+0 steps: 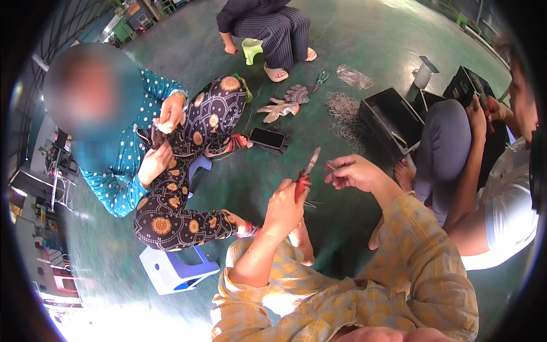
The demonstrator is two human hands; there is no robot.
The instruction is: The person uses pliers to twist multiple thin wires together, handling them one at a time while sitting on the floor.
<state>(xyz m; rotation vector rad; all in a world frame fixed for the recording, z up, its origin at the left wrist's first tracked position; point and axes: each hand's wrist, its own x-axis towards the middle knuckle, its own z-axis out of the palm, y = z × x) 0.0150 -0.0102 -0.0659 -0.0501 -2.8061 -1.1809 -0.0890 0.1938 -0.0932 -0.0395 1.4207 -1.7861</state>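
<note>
Nearest, the yellow checked sleeves lead up to two bare hands held above a glossy green floor (pixel 336 242). The left hand (pixel 283 211) is wrapped around a red-handled tool (pixel 301 185), which is raised off the floor, just left of the other hand; a few thin wires (pixel 313 204) show just beside it. The right hand (pixel 354 172) is near it but apart, its fingertips pinching a thin pale piece (pixel 330 165), too small to name. The floor is dark between the knees and washed out by glare at the lower left, near a blue-and-white stool (pixel 176 271). Farther out, a dark phone (pixel 266 137) lies face up on dark fabric, with a tangled heap of thin wire pieces (pixel 345 117) to its right, beside an open black bin (pixel 392 121). Beyond the phone lie work gloves (pixel 279 109), green-handled pliers (pixel 321 81) and a loose pale bundle (pixel 354 77). Co-workers sit to the left and right, and another sits beyond on a light green stool (pixel 251 51). Farthest off, the floor shines under daylight, and furniture and equipment line the left edge of the large room, bent by the lens.
</note>
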